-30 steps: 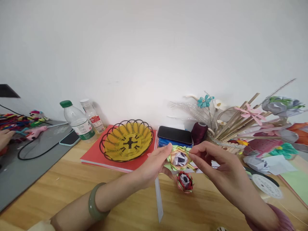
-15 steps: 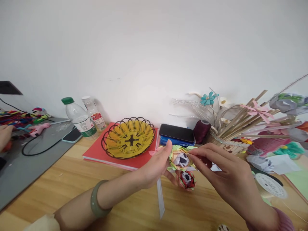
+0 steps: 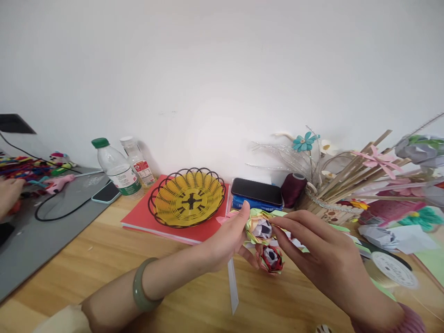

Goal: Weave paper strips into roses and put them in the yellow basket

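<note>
A layered paper flower, green-edged with peach and white petals and a dark centre, is held between both hands. My left hand grips it from the left side, thumb on top, fingers partly hidden behind. My right hand pinches the flower's right edge with thumb and fingertips. Just below, a smaller red paper flower with a white and black centre sits close to my left fingertips; I cannot tell whether they touch it. A white paper strip lies on the table under my left hand.
Behind the hands are a yellow woven basket on red paper, and a phone on a blue pack. Bottles stand left; a pot of sticks and a spool stand right. Another person's hand is at far left.
The view has shifted slightly, moving the scene a little to the right. Both hands keep their hold on the green-edged flower, with the right fingertips still at its edge.
</note>
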`<action>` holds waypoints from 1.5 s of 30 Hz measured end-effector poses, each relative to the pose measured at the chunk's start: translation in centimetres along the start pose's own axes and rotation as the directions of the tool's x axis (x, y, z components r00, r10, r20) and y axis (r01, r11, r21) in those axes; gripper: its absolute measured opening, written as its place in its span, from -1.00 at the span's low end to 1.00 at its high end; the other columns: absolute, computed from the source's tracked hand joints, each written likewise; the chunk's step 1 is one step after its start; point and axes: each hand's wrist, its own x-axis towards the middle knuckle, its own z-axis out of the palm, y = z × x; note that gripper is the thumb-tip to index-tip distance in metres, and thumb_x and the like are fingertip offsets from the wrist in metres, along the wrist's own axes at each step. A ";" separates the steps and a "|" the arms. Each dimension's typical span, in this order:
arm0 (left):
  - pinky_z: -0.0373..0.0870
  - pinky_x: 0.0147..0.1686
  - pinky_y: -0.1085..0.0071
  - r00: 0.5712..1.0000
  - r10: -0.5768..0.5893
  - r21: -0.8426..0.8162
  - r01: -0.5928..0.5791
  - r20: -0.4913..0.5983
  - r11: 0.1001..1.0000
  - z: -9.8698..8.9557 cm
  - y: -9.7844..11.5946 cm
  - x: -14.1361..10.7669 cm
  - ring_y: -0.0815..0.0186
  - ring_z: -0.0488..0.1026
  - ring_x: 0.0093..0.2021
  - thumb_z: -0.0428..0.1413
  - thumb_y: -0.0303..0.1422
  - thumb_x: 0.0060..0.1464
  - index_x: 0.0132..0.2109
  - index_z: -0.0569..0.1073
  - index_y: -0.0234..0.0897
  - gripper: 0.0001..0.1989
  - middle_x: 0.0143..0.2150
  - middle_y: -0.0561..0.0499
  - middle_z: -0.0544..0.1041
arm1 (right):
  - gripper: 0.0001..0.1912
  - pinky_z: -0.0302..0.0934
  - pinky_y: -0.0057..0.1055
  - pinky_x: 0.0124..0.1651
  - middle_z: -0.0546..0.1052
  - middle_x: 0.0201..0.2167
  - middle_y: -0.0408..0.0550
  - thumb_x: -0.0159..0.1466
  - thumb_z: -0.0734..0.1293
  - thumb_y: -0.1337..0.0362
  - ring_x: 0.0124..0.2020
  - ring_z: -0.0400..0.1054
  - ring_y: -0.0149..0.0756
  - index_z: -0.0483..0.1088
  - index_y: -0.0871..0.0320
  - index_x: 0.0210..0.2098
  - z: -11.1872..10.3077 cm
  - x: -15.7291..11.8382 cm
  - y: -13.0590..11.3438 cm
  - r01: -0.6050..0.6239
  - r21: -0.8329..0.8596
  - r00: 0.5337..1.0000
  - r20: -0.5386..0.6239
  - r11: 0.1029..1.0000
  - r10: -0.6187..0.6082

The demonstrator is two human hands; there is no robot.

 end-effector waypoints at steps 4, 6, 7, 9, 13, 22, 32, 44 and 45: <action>0.33 -0.61 0.48 0.999 0.024 0.043 -0.022 -0.041 0.999 -0.1 -0.3 0.1 0.39 0.36 -0.54 -0.24 0.15 -0.02 -0.06 0.34 -0.38 -0.30 -0.43 -0.07 0.42 | -0.92 0.22 -0.50 -0.45 0.42 -0.44 -0.09 0.22 0.24 0.37 -0.47 0.32 -0.44 0.37 0.15 -0.31 -0.1 0.2 0.1 -0.161 0.145 0.987 0.053 0.976 0.155; 0.33 -0.59 0.47 0.998 0.030 0.079 -0.025 -0.062 0.997 -0.1 -0.4 0.0 0.40 0.35 -0.55 -0.23 0.16 -0.04 -0.07 0.34 -0.41 -0.27 -0.43 -0.09 0.42 | -0.92 0.19 -0.50 -0.50 0.41 -0.48 -0.12 0.22 0.24 0.34 -0.52 0.30 -0.45 0.38 0.13 -0.35 -0.2 0.3 0.1 -0.249 0.189 0.966 0.113 0.950 0.231; 0.32 -0.59 0.47 0.997 0.030 0.093 -0.024 -0.067 0.995 0.0 -0.4 0.0 0.40 0.35 -0.55 -0.22 0.17 -0.05 -0.08 0.35 -0.42 -0.27 -0.43 -0.09 0.42 | -0.91 0.18 -0.50 -0.52 0.41 -0.49 -0.14 0.22 0.24 0.32 -0.53 0.29 -0.45 0.38 0.12 -0.36 -0.2 0.3 0.1 -0.288 0.200 0.954 0.146 0.937 0.262; 0.31 -0.58 0.46 0.997 0.027 0.113 -0.019 -0.066 0.993 0.0 -0.5 0.0 0.41 0.33 -0.57 -0.22 0.17 -0.05 -0.09 0.35 -0.43 -0.26 -0.44 -0.10 0.42 | -0.89 0.16 -0.49 -0.52 0.40 -0.51 -0.14 0.23 0.23 0.29 -0.54 0.28 -0.44 0.38 0.11 -0.38 -0.2 0.4 0.2 -0.339 0.206 0.934 0.191 0.918 0.302; 0.31 -0.57 0.44 0.998 0.014 0.124 -0.006 -0.066 0.992 0.0 -0.5 0.0 0.41 0.32 -0.59 -0.21 0.17 -0.06 -0.06 0.32 -0.44 -0.25 -0.48 -0.08 0.42 | -0.83 0.14 -0.47 -0.49 0.39 -0.51 -0.13 0.25 0.19 0.25 -0.52 0.26 -0.42 0.36 0.13 -0.41 -0.1 0.3 0.2 -0.362 0.176 0.919 0.234 0.915 0.319; 0.27 -0.66 0.53 0.997 -0.071 0.023 0.070 0.009 0.997 0.0 -0.4 0.3 0.41 0.32 -0.60 -0.27 0.17 -0.03 -0.18 0.38 -0.36 -0.30 -0.52 -0.03 0.41 | -0.74 0.12 -0.50 -0.53 0.36 -0.58 -0.17 0.27 0.15 0.20 -0.55 0.22 -0.43 0.28 0.15 -0.49 -0.2 0.5 -0.2 -0.462 0.264 0.870 0.319 0.847 0.376; 0.26 -0.68 0.50 0.994 -0.102 -0.071 0.104 0.031 0.992 -0.3 -0.6 0.4 0.42 0.29 -0.65 -0.29 0.24 -0.12 -0.45 0.37 -0.39 -0.26 -0.62 -0.01 0.36 | -0.93 0.16 -0.55 -0.54 0.37 -0.52 -0.16 0.20 0.24 0.40 -0.54 0.26 -0.48 0.33 0.13 -0.37 -1.2 0.8 -0.8 -0.176 0.258 0.984 0.066 0.950 0.164; 0.24 -0.68 0.49 0.996 -0.064 -0.068 0.060 -0.059 0.996 -0.2 -0.7 0.3 0.42 0.27 -0.65 -0.24 0.23 -0.12 -0.41 0.39 -0.39 -0.28 -0.63 0.03 0.34 | -0.85 0.24 -0.43 -0.38 0.42 -0.39 -0.05 0.24 0.19 0.41 -0.39 0.32 -0.38 0.29 0.17 -0.19 -1.2 0.2 -0.4 0.149 0.026 0.978 0.143 0.989 -0.151; 0.24 -0.67 0.49 0.996 -0.058 -0.058 0.054 -0.072 0.997 -0.2 -0.7 0.3 0.42 0.27 -0.65 -0.23 0.23 -0.13 -0.44 0.37 -0.39 -0.29 -0.63 0.03 0.34 | -0.85 0.23 -0.42 -0.40 0.42 -0.40 -0.05 0.25 0.18 0.40 -0.39 0.31 -0.37 0.30 0.18 -0.19 -1.3 0.2 -0.4 0.175 0.003 0.974 0.149 0.985 -0.173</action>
